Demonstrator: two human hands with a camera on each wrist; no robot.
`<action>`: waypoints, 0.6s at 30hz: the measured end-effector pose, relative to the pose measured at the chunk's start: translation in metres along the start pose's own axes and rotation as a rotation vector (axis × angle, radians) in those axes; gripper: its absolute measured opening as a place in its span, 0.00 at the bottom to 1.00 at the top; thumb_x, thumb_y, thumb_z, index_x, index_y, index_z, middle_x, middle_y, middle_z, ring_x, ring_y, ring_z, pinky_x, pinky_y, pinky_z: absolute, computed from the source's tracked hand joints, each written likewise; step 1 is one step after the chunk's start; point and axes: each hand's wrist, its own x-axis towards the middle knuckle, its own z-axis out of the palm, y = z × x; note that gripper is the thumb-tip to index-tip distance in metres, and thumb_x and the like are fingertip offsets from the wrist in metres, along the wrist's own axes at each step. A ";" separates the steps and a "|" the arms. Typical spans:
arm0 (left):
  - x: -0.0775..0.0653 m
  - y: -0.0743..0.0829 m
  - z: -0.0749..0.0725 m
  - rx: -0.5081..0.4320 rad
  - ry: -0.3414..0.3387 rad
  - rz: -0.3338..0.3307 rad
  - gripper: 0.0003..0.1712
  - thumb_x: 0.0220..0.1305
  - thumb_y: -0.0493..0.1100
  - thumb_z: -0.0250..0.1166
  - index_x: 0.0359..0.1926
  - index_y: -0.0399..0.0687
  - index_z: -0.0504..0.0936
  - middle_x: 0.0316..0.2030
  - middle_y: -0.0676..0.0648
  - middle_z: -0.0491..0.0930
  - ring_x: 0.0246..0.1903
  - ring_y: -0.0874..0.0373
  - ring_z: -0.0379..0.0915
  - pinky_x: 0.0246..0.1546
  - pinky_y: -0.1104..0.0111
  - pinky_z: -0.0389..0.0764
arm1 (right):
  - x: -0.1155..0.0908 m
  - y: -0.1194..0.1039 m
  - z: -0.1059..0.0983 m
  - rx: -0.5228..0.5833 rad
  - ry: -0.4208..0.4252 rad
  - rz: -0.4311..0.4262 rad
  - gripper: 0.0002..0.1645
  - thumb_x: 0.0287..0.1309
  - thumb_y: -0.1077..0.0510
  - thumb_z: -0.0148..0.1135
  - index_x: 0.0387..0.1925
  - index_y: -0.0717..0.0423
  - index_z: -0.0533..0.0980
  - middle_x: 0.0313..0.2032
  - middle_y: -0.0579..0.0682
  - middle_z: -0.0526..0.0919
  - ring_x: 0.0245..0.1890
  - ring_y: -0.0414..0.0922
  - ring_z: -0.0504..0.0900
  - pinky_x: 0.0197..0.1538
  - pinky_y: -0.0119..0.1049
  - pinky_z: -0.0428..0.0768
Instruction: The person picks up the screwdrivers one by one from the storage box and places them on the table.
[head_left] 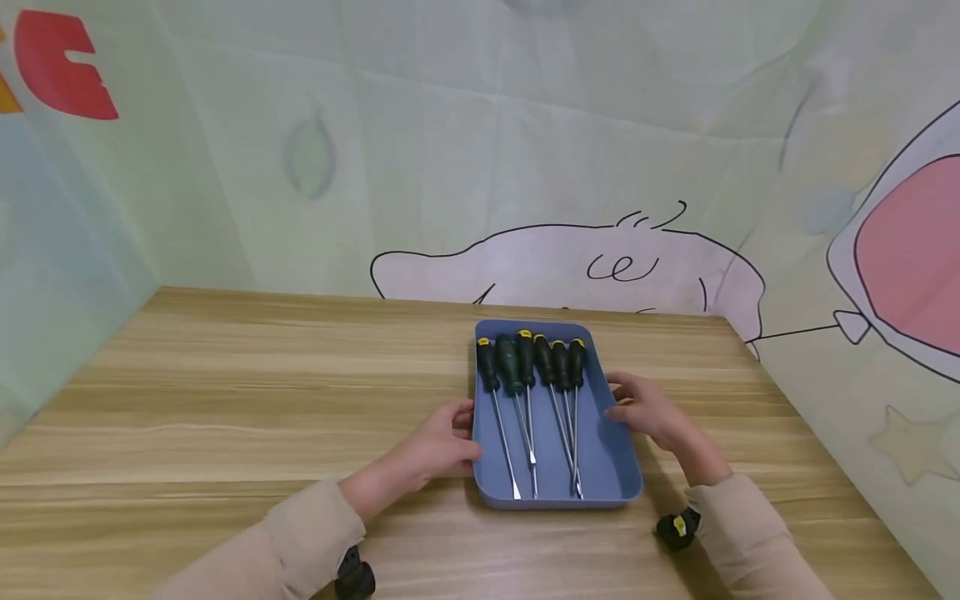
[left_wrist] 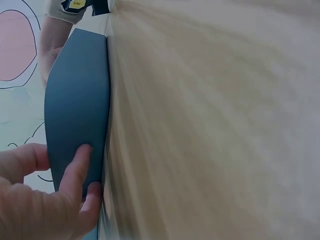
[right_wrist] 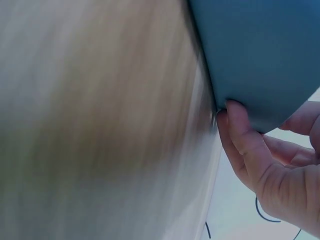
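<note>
- Since the tray [head_left: 550,454] looks stiff and smooth, we expect some slip
- Screwdrivers [head_left: 526,358] probably add weight
- Our left hand [head_left: 441,440] and right hand [head_left: 648,408] grip opposite sides, sensibly

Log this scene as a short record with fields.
Container: shallow blue rectangular plastic-looking tray
Contents: five yellow-ended, black-handled, metal-shafted screwdrivers; one dark-green-handled screwdriver
Layout: handles toward the tray's far end
Left hand: touches the tray's left side
Right hand: touches the tray's right side
Surface: light-brown wood-grain table
Backdrop: pale printed sheet with cartoon outlines
</note>
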 end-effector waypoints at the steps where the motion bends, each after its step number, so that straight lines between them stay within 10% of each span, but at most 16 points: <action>1: -0.001 0.000 -0.001 0.002 0.004 -0.004 0.39 0.45 0.18 0.56 0.63 0.27 0.58 0.54 0.31 0.66 0.43 0.45 0.73 0.35 0.56 0.83 | 0.001 -0.001 0.001 0.001 0.000 -0.004 0.34 0.55 0.70 0.55 0.63 0.70 0.58 0.48 0.70 0.71 0.42 0.55 0.75 0.43 0.48 0.81; 18: -0.011 -0.001 -0.026 0.005 0.033 -0.056 0.41 0.47 0.19 0.57 0.65 0.30 0.56 0.57 0.30 0.63 0.48 0.41 0.68 0.38 0.56 0.82 | 0.012 -0.016 0.022 0.004 0.010 -0.032 0.34 0.53 0.71 0.56 0.62 0.71 0.60 0.46 0.69 0.72 0.42 0.55 0.75 0.40 0.44 0.81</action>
